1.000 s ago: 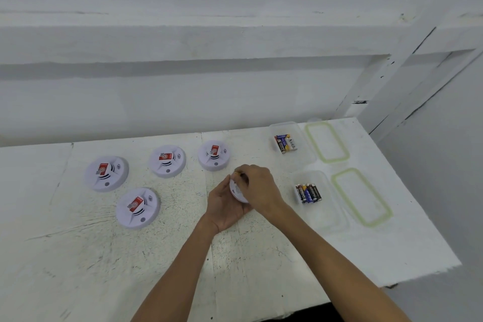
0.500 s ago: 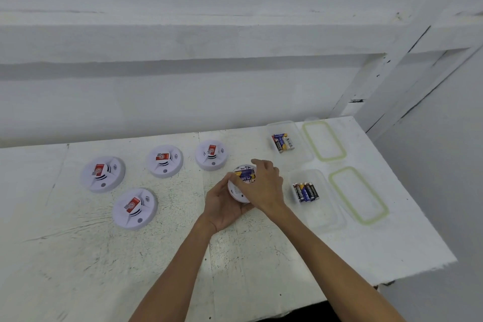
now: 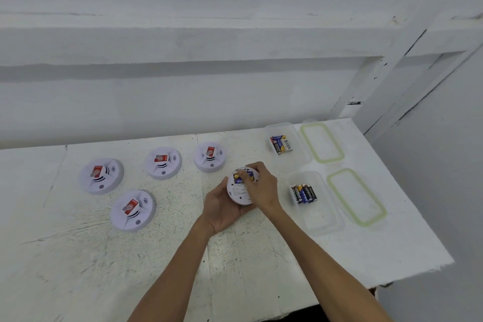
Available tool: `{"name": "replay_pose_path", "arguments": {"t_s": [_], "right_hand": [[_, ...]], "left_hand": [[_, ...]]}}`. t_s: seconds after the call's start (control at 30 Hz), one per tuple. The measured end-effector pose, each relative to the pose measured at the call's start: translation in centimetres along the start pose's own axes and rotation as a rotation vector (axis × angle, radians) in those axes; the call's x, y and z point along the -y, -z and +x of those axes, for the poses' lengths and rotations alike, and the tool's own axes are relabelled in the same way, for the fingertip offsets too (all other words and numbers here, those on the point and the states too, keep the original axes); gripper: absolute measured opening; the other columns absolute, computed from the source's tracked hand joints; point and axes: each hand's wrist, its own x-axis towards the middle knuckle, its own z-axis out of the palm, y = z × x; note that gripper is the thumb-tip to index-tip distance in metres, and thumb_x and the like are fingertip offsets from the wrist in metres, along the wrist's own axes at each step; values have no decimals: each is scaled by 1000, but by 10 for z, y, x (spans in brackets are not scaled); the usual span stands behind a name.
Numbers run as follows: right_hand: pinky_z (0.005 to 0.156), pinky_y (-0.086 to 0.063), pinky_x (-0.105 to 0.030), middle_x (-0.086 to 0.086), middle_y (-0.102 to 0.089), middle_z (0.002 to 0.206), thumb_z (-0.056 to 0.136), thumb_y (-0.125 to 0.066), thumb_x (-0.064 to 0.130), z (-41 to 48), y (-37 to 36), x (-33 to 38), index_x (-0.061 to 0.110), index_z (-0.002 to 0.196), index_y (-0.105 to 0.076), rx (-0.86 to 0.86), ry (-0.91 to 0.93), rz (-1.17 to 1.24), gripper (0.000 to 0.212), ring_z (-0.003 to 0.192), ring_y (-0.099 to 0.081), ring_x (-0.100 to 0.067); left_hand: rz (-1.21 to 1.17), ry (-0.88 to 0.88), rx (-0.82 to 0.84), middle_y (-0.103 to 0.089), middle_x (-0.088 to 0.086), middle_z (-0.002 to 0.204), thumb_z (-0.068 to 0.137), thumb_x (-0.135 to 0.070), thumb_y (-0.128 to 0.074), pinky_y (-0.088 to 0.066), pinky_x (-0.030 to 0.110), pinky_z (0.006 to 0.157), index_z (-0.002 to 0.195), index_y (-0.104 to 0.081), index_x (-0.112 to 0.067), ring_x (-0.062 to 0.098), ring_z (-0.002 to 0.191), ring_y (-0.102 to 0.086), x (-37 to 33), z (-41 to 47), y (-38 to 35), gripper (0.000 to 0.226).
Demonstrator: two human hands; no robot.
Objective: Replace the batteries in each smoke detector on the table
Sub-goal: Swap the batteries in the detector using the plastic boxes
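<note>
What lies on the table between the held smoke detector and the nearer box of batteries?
Nothing: in the head view, only bare table separates the smoke detector from the nearer battery box.

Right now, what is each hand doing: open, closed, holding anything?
Left hand: closed around the smoke detector, cradling it from below.
Right hand: fingertips pinched at the batteries in its open back; a firm grip cannot be told.

Both forearms are bare to the frame edge, and the hands (image 3: 236,201) wear no gloves, rings or watch.
</note>
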Motion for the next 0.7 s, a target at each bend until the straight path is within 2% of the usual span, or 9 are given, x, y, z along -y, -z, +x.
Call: {"name": "replay_pose_path", "arguments": {"t_s": [0.07, 0.17, 0.27, 0.33, 0.4, 0.5, 0.63, 0.7], "right_hand": [[65, -46, -5, 8, -72, 98, 92, -68, 39, 4, 5, 3, 19, 106, -66, 43, -7, -1, 25, 85, -67, -3], [67, -45, -5, 10, -73, 97, 98, -61, 36, 6, 10, 4, 20, 106, -71, 41, 26, 23, 21, 87, -67, 0], [70, -47, -7, 6, -72, 103, 103, -50, 36, 1, 13, 1, 19, 115, -69, -64, 26, 41, 28, 89, -65, -1], [78, -46, -11, 3, -71, 109, 105, -46, 31, -3, 15, -5, 15, 118, -68, -152, 55, -4, 30, 97, -65, -8], [90, -48, -21, 1, -70, 116, 106, -43, 23, -6, 18, -11, 14, 121, -67, -208, 86, -62, 29, 106, -63, -12], [97, -50, -30, 2, -66, 122, 105, -43, 16, -12, 20, -20, 18, 126, -62, -232, 99, -113, 28, 114, -59, -13], [97, -38, -17, 4, -59, 133, 103, -47, 16, -23, 19, -27, 20, 134, -55, -147, 114, -214, 32, 124, -53, -11], [98, -35, -16, 4, -57, 136, 101, -50, 17, -28, 16, -32, 20, 135, -53, -111, 120, -247, 34, 127, -50, -12]], "left_hand": [[-13, -18, 6, -51, 22, 151, 104, -42, -40, -52, 55, 103, 144, -54, -6, 40, 131, -57, 0, 0, 0, 55], [-43, -37, -6, -56, 22, 145, 103, -46, -43, -57, 51, 96, 136, -65, -7, 39, 123, -63, -1, -1, 1, 56], [-23, -81, -34, -55, 24, 144, 93, -55, -60, -59, 47, 87, 143, -58, -9, 40, 117, -64, -1, -5, -1, 68], [9, -100, -26, -53, 26, 144, 80, -57, -77, -58, 44, 83, 148, -51, -10, 41, 112, -64, -2, -7, -1, 87], [25, -99, -28, -55, 26, 140, 73, -59, -82, -55, 42, 81, 145, -56, -10, 40, 110, -63, -2, -9, 0, 91], [39, -120, -58, -61, 22, 135, 74, -65, -76, -52, 40, 78, 135, -66, -13, 38, 106, -63, -3, -11, 3, 81], [121, -162, -59, -62, 20, 137, 74, -68, -75, -50, 46, 84, 134, -68, -15, 38, 107, -63, -14, -18, 8, 80], [96, -164, -54, -61, 21, 138, 89, -66, -57, -47, 49, 87, 138, -63, -14, 40, 108, -63, -20, -24, 15, 72]]}}
